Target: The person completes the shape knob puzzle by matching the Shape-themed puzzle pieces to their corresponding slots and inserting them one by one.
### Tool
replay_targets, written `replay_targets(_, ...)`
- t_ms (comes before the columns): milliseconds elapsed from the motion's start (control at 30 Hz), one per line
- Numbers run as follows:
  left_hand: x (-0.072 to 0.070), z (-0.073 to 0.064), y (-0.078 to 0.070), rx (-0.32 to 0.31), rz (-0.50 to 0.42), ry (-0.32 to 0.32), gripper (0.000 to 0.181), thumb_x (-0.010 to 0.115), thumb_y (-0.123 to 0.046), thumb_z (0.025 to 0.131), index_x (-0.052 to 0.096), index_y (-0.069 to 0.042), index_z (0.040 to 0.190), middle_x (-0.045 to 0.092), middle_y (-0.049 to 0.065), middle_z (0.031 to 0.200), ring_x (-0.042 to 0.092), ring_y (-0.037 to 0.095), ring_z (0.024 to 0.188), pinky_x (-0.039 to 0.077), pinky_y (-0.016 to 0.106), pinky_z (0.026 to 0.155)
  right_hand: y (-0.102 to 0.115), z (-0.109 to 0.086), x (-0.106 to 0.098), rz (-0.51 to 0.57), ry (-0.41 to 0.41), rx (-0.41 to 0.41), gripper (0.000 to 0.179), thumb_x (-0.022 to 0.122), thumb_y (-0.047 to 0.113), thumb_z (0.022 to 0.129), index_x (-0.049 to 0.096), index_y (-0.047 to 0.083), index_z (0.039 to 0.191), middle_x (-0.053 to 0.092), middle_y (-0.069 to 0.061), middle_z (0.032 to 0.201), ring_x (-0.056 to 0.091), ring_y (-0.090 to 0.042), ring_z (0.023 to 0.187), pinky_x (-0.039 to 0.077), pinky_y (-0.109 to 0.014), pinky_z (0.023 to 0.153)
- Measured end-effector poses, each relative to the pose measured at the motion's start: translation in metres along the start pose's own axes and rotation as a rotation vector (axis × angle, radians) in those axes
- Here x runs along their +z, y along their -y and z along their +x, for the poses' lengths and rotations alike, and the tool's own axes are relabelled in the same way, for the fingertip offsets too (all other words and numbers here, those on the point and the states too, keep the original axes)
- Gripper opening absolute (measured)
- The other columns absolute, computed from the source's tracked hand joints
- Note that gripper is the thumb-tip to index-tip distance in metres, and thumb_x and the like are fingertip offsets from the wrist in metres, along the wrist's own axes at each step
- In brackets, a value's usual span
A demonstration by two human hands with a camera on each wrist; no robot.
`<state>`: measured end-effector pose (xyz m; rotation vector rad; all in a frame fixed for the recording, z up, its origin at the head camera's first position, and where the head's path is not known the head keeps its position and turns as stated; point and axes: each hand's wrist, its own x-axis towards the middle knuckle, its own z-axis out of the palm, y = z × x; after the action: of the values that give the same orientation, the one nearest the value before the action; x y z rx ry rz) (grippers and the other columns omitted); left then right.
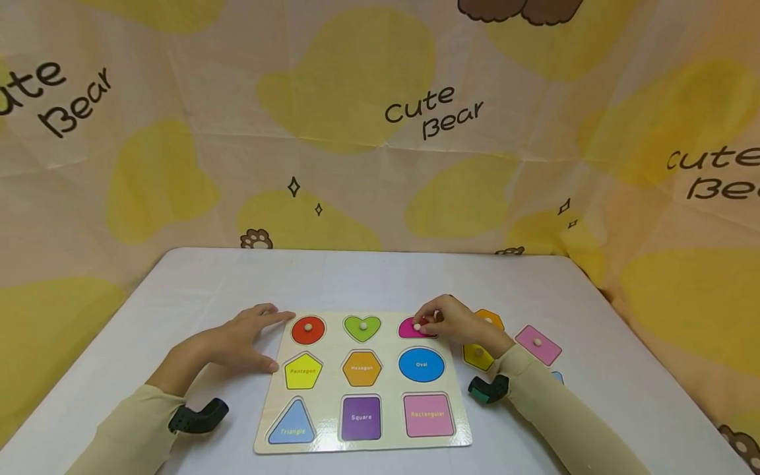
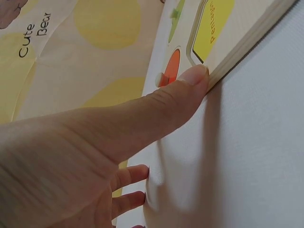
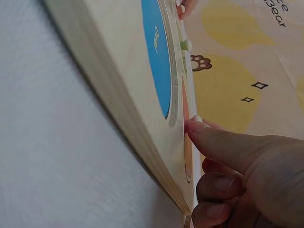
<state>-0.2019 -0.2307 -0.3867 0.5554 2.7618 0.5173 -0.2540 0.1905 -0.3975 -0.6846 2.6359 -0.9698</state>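
A wooden shape puzzle board [image 1: 330, 422] lies flat on the white table. My left hand [image 1: 234, 340] steadies its left side, index fingertip at the top corner and thumb [image 2: 194, 76] on the edge beside the yellow pentagon recess. With thumb and fingertips, my right hand [image 1: 454, 323] pinches the small knob of a magenta rounded piece [image 1: 406, 328] at the board's top right recess. The piece looks level with the board in the right wrist view, and the hand covers part of it. A red circle [image 1: 308, 335] and a green heart [image 1: 363, 333], both with knobs, sit in the top row.
Labelled recesses fill the lower rows, including the blue oval [image 1: 421, 371] and purple square [image 1: 361, 425]. Right of the board lie an orange knobbed piece [image 1: 490, 317], a yellow piece [image 1: 477, 358], a pink rectangle [image 1: 539, 344] and a blue piece [image 1: 557, 377] mostly behind the right sleeve.
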Motion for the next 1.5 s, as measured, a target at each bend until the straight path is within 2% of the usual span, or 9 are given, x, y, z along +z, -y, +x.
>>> replay_targets(300, -0.002, -0.002, 0.000, 0.010, -0.006, -0.003, 0.094, 0.088, -0.042, 0.072, 0.046, -0.018, 0.152, 0.034, 0.032, 0.156, 0.031, 0.057, 0.142, 0.035, 0.076, 0.107, 0.004, 0.000, -0.003, 0.037, 0.025, -0.010, 0.017, 0.074, 0.010, 0.091, 0.079, 0.011, 0.107, 0.055, 0.000, 0.078, 0.050, -0.018, 0.080, 0.041, -0.015, 0.060)
replay_targets(533, -0.001, 0.000, 0.002, 0.024, 0.000, -0.012, 0.095, 0.089, -0.043, 0.071, 0.046, -0.017, 0.151, 0.035, 0.032, 0.155, 0.033, 0.057, 0.140, 0.035, 0.076, 0.108, 0.002, -0.001, -0.007, 0.047, 0.056, -0.065, 0.018, 0.075, 0.011, 0.091, 0.078, 0.009, 0.109, 0.055, 0.000, 0.080, 0.050, -0.017, 0.080, 0.043, -0.017, 0.063)
replay_targets(767, -0.001, 0.000, 0.002, 0.033, -0.002, -0.012, 0.095, 0.089, -0.042, 0.071, 0.046, -0.016, 0.151, 0.035, 0.033, 0.154, 0.034, 0.056, 0.140, 0.035, 0.075, 0.108, 0.000, -0.004, -0.018, -0.005, 0.062, -0.050, 0.020, 0.077, 0.019, 0.090, 0.077, 0.015, 0.110, 0.057, 0.001, 0.080, 0.052, -0.016, 0.077, 0.046, -0.018, 0.061)
replay_targets(900, -0.001, 0.000, 0.002, 0.032, -0.002, -0.011, 0.095, 0.089, -0.042, 0.071, 0.045, -0.016, 0.152, 0.035, 0.032, 0.155, 0.033, 0.056, 0.141, 0.035, 0.075, 0.109, -0.001, -0.008, -0.025, -0.012, 0.075, -0.052, 0.023, 0.077, 0.020, 0.091, 0.076, 0.012, 0.112, 0.059, 0.000, 0.082, 0.052, -0.016, 0.078, 0.046, -0.019, 0.061)
replay_targets(1067, -0.001, 0.000, 0.002, 0.034, -0.009, -0.010, 0.095, 0.088, -0.042, 0.072, 0.045, -0.016, 0.152, 0.034, 0.032, 0.155, 0.033, 0.056, 0.141, 0.034, 0.075, 0.109, 0.001, -0.016, -0.036, 0.036, 0.108, -0.063, 0.015, 0.075, 0.015, 0.091, 0.076, 0.005, 0.103, 0.063, -0.006, 0.086, 0.053, -0.018, 0.078, 0.048, -0.019, 0.063)
replay_targets(1200, -0.002, -0.001, 0.001, 0.041, -0.010, -0.009, 0.095, 0.088, -0.042, 0.072, 0.045, -0.016, 0.152, 0.035, 0.033, 0.154, 0.033, 0.057, 0.140, 0.035, 0.076, 0.108, -0.002, -0.020, -0.045, 0.044, 0.117, -0.043, 0.009, 0.075, 0.012, 0.091, 0.075, 0.004, 0.096, 0.064, -0.006, 0.087, 0.054, -0.018, 0.080, 0.050, -0.018, 0.065)
replay_targets(1500, -0.001, -0.001, 0.000, 0.051, -0.016, -0.002, 0.094, 0.088, -0.041, 0.072, 0.045, -0.015, 0.152, 0.035, 0.034, 0.154, 0.033, 0.057, 0.140, 0.034, 0.076, 0.108, -0.007, -0.027, -0.057, 0.051, 0.138, -0.045, 0.017, 0.074, 0.007, 0.090, 0.073, -0.001, 0.106, 0.061, -0.004, 0.085, 0.056, -0.022, 0.082, 0.053, -0.018, 0.070)
